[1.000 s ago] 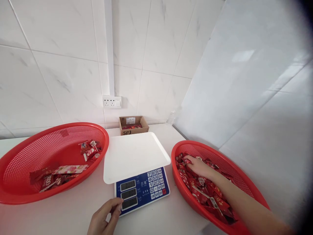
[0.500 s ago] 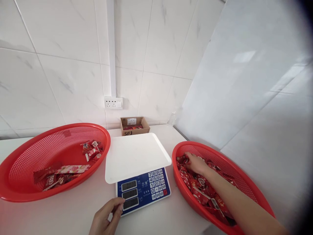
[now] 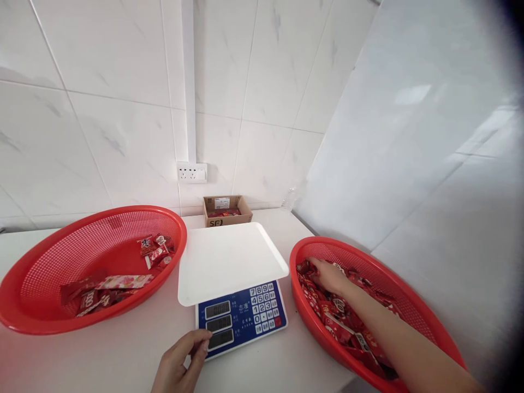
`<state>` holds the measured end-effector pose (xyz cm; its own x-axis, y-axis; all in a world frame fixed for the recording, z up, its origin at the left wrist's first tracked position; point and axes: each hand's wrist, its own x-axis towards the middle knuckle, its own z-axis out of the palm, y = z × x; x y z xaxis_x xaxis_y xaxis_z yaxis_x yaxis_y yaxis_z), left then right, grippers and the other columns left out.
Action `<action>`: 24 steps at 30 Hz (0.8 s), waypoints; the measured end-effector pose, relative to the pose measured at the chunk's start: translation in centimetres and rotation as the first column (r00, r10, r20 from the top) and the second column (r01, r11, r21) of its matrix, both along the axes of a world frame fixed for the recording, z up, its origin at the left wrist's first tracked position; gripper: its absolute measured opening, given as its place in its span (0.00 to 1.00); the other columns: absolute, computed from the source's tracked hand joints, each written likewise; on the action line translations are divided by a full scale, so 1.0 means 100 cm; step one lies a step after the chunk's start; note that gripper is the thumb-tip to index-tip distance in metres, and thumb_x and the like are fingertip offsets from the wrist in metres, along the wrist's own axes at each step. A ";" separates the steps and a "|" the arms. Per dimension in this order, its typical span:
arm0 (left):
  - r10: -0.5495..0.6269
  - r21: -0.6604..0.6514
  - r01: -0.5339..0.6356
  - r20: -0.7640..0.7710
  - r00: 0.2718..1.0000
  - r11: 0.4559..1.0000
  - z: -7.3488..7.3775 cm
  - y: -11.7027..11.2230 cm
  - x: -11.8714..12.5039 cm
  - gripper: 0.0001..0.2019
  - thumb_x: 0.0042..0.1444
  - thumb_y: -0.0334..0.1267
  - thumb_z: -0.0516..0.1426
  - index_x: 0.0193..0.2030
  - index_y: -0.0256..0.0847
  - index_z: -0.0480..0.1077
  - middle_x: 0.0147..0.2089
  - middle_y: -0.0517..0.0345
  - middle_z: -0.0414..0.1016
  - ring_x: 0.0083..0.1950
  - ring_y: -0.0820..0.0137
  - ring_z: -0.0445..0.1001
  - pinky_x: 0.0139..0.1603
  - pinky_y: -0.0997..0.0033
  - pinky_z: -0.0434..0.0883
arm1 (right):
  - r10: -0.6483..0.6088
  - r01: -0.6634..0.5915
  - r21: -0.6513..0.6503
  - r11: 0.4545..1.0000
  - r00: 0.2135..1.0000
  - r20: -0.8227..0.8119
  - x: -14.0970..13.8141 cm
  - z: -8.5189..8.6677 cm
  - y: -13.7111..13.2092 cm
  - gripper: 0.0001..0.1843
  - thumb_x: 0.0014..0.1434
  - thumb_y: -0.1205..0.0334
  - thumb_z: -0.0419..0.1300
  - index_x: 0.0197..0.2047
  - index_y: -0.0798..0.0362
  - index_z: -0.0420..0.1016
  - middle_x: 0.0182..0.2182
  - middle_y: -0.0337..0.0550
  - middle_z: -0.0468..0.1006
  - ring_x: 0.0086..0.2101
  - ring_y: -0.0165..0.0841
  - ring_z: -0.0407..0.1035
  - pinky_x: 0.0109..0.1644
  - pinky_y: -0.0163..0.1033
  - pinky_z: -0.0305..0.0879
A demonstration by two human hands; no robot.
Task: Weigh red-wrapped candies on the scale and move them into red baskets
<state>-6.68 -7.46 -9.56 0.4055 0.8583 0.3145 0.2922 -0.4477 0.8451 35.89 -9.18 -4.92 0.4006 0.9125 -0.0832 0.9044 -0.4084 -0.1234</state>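
A blue-faced digital scale (image 3: 241, 317) with an empty white weighing tray (image 3: 229, 259) stands in the middle of the white table. My left hand (image 3: 180, 365) rests at its front left corner, fingers curled loosely with the fingertips touching the display edge. My right hand (image 3: 329, 275) reaches into the right red basket (image 3: 413, 305), buried among several red candy packets (image 3: 344, 319); its fingers are bent down into the pile and what they grip is hidden.
A second red basket (image 3: 45, 256) at the left holds several red packets and a pink floral one (image 3: 123, 281). A small open cardboard box (image 3: 225, 210) sits by the tiled back wall under a power socket (image 3: 192, 172). A white wall runs close on the right.
The camera view has shifted slightly. My right hand has dug a little deeper among the packets; my left hand stays at the scale's corner.
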 end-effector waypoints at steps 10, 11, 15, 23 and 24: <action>-0.023 0.056 0.024 -0.016 1.000 0.998 -0.004 0.002 -0.004 0.07 0.57 0.40 0.54 0.38 0.44 0.72 0.29 0.62 0.77 0.27 0.75 0.73 0.29 0.84 0.70 | -0.056 0.054 0.034 0.998 0.998 0.033 -0.002 0.031 -0.002 0.04 0.51 0.63 0.54 0.30 0.48 0.70 0.31 0.39 0.78 0.34 0.37 0.71 0.31 0.36 0.55; -0.026 0.057 0.026 -0.009 1.000 0.998 -0.004 0.002 -0.003 0.07 0.57 0.40 0.54 0.38 0.44 0.72 0.28 0.63 0.76 0.27 0.75 0.73 0.29 0.84 0.70 | -0.073 0.071 0.049 0.996 0.997 0.038 -0.001 0.037 -0.003 0.04 0.52 0.61 0.53 0.31 0.48 0.69 0.30 0.39 0.78 0.32 0.36 0.71 0.30 0.35 0.56; -0.016 0.058 0.014 0.033 0.999 0.998 -0.004 0.001 0.000 0.07 0.57 0.40 0.54 0.36 0.44 0.73 0.28 0.63 0.76 0.26 0.76 0.72 0.28 0.84 0.69 | -0.121 0.145 0.200 0.969 0.984 -0.127 -0.011 0.071 -0.001 0.09 0.53 0.54 0.55 0.35 0.49 0.69 0.31 0.40 0.78 0.34 0.36 0.72 0.35 0.36 0.61; 0.024 0.016 -0.025 0.078 0.997 1.000 -0.003 -0.005 0.004 0.11 0.58 0.43 0.53 0.35 0.41 0.73 0.28 0.58 0.76 0.27 0.74 0.71 0.29 0.81 0.70 | 0.113 0.141 0.318 0.937 0.742 -0.661 -0.099 0.093 0.037 0.15 0.48 0.52 0.61 0.36 0.51 0.69 0.29 0.39 0.76 0.30 0.31 0.70 0.35 0.36 0.65; 0.039 0.016 -0.041 0.090 0.995 0.999 -0.004 -0.006 0.004 0.11 0.59 0.44 0.52 0.35 0.41 0.73 0.29 0.58 0.76 0.27 0.74 0.71 0.30 0.81 0.70 | 0.140 0.116 0.311 0.943 0.711 -0.689 -0.110 0.089 0.045 0.15 0.47 0.52 0.61 0.37 0.51 0.69 0.29 0.39 0.75 0.30 0.31 0.69 0.35 0.36 0.66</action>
